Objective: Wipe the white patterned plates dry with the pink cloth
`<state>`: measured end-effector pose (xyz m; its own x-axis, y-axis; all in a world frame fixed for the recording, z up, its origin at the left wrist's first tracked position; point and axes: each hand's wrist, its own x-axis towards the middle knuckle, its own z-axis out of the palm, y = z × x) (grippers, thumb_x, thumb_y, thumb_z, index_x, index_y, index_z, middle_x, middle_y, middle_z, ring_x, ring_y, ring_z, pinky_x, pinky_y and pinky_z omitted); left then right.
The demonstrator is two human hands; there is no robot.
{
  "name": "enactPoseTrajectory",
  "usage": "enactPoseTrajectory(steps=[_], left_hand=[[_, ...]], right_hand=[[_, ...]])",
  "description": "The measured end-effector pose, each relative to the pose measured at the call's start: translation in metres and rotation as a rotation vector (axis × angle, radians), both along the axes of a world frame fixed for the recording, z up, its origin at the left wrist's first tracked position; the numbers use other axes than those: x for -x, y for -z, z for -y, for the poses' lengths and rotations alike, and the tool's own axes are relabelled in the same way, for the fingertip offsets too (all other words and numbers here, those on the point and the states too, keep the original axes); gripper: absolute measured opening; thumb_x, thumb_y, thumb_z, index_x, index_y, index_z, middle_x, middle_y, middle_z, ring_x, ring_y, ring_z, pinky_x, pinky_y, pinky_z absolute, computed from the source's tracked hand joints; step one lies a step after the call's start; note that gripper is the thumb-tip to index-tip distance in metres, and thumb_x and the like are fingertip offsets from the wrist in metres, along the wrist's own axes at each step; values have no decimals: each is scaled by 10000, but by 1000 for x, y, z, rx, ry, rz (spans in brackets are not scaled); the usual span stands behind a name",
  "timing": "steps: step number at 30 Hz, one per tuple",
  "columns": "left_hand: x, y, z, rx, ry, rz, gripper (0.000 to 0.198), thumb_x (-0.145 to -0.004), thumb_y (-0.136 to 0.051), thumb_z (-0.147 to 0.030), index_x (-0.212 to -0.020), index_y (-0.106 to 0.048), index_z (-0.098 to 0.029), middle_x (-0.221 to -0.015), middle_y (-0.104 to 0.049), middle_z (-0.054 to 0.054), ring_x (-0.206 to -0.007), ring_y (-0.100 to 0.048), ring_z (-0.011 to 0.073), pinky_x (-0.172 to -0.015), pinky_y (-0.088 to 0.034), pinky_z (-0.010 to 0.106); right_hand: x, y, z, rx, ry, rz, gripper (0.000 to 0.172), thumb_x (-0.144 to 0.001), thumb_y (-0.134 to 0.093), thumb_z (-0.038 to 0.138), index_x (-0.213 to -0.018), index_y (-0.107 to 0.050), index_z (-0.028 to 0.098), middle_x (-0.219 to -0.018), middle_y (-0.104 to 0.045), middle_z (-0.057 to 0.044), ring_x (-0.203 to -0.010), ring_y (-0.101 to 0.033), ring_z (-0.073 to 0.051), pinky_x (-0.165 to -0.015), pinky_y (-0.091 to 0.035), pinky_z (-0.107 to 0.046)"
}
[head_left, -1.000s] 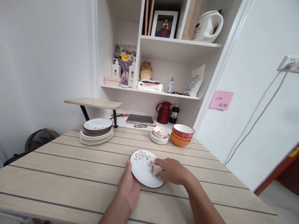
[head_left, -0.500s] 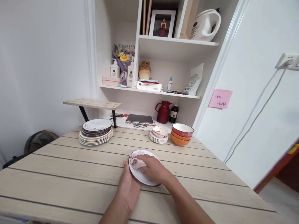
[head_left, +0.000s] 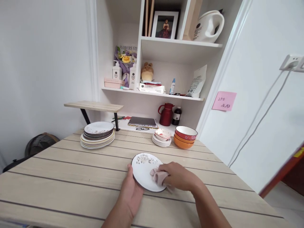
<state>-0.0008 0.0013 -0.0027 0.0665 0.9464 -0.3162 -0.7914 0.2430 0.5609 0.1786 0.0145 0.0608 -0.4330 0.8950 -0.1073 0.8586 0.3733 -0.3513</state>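
On the far left of the desk (head_left: pixel 71 177) a stack of plates (head_left: pixel 98 144) stands by a small wooden riser (head_left: pixel 93 106). Far and to the right are small dishes (head_left: pixel 161 140) and, just beside them, nested bowls (head_left: pixel 184 138), red over orange. Behind these stand a red jug (head_left: pixel 166 114) and a dark bottle (head_left: pixel 176 116).

On the shelf at far left, "FLOWERS STU" can be read behind a bouquet (head_left: pixel 125 60); a pink note (head_left: pixel 224 101) on the right wall bears a handwritten "250". The pump bottles' labels are too small to read.

The flower-patterned plate (head_left: pixel 143 172) lies in the left hand's (head_left: pixel 131 193) grip, thumb at its left rim, fingers partly hidden underneath. The right hand's (head_left: pixel 179 176) grip is closed around a bunched cloth (head_left: pixel 158 176), against the plate's right side.
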Motion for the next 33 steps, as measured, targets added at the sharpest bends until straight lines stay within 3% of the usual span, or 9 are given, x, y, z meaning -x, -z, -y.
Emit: enactPoseTrajectory(steps=[4,7,10,13,17,21,25,29,33], left_hand=[[1,-2,2,-3,6,43,490,-916,-435,-457,-1201,-608,-99,-1157,-679,177,-1057,-649,268,-908,-525,401],[1,-5,2,14,-17,62,456,-923,-441,-417,-1182,-611,-82,-1112,-694,178,-1034,-658,262,-898,-528,394],[1,-1,0,-15,-9,109,450,-932,-416,-425,-1195,-609,-114,-1116,-698,156,-1040,-657,244,-926,-514,386],[1,6,-3,-43,13,119,471,-924,-421,-455,-1231,-597,-145,-1161,-685,139,-1074,-643,234,-965,-492,379],[1,11,-5,-69,14,97,510,-884,-488,-492,-1267,-582,-167,-1233,-651,136,-1122,-619,245,-989,-478,382],[0,11,-5,-31,26,76,541,-872,-497,-512,-1292,-562,-176,-1272,-626,142,-1133,-612,257,-993,-473,403],[2,10,-4,-26,41,43,556,-878,-459,-541,-1281,-570,-174,-1258,-635,145,-1136,-610,261,-992,-469,418],[3,9,-2,-49,98,70,547,-885,-453,-534,-1250,-594,-152,-1215,-658,152,-1113,-622,260,-985,-473,414],[2,9,-2,-69,56,56,507,-895,-466,-492,-1240,-592,-143,-1200,-665,150,-1082,-638,250,-978,-479,401]], right_hand=[[17,-2,9,82,-264,-230,366,-717,-564,196,-1053,-685,270,-997,-711,13,-913,-614,-179,-782,-421,-245],[41,6,7,33,-298,-416,437,-756,-503,165,-1149,-644,293,-1084,-691,21,-973,-606,-166,-841,-425,-246],[58,16,-1,-47,-230,-480,513,-764,-429,106,-1195,-622,307,-1152,-672,16,-1037,-588,-163,-881,-414,-251],[59,22,-15,-148,-74,-290,532,-750,-454,106,-1207,-617,324,-1167,-660,-16,-1059,-578,-203,-878,-404,-290],[42,22,-28,-218,163,39,505,-763,-510,156,-1216,-616,352,-1082,-653,-72,-1019,-584,-252,-822,-387,-333],[17,17,-22,-174,248,56,483,-730,-502,130,-1132,-669,338,-1042,-653,-62,-980,-593,-232,-751,-373,-294],[3,7,-4,-40,48,-36,396,-673,-517,123,-981,-721,265,-967,-700,-34,-890,-608,-203,-727,-388,-267],[14,2,6,104,-239,-269,423,-684,-517,132,-1040,-707,257,-1012,-719,8,-924,-617,-179,-790,-429,-242],[40,10,0,23,-258,-413,450,-722,-463,118,-1079,-692,267,-1067,-707,11,-976,-611,-176,-853,-433,-253]])
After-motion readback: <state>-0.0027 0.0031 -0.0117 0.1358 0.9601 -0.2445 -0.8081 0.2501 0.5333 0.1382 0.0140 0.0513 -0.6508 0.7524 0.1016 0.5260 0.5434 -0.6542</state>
